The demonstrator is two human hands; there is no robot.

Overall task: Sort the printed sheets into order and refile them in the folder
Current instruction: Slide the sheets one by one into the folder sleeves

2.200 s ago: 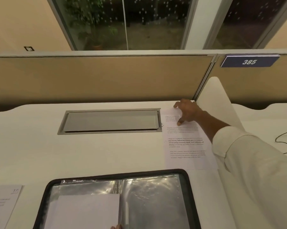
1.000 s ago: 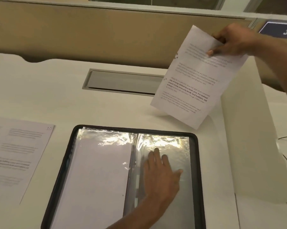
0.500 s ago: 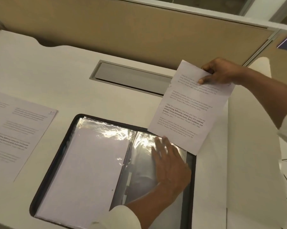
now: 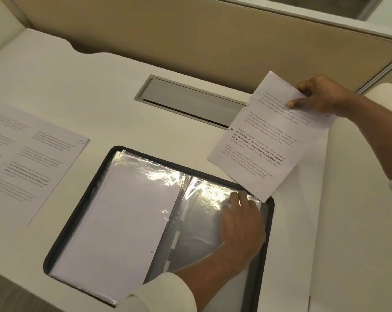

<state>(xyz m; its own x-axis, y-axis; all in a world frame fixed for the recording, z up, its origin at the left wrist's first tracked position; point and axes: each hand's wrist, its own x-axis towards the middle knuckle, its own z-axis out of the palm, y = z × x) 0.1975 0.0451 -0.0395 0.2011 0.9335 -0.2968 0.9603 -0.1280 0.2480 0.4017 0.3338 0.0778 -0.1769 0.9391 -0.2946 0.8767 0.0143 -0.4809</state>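
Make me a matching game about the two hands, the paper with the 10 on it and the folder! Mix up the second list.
Things:
1. right hand
2. left hand
3. sheet marked 10
4. folder

What each is doing:
A. lies open in the middle of the desk
B. pinches a printed page in the air
C. lies flat at the desk's left side
D. rests on a clear pocket

Pairs: 1-B, 2-D, 3-C, 4-A

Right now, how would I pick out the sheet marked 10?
Start at the black folder lying open on the white desk. Just left of it a printed sheet lies flat. Unlike the raised sheet in the right hand, it shows 10 in its corner.
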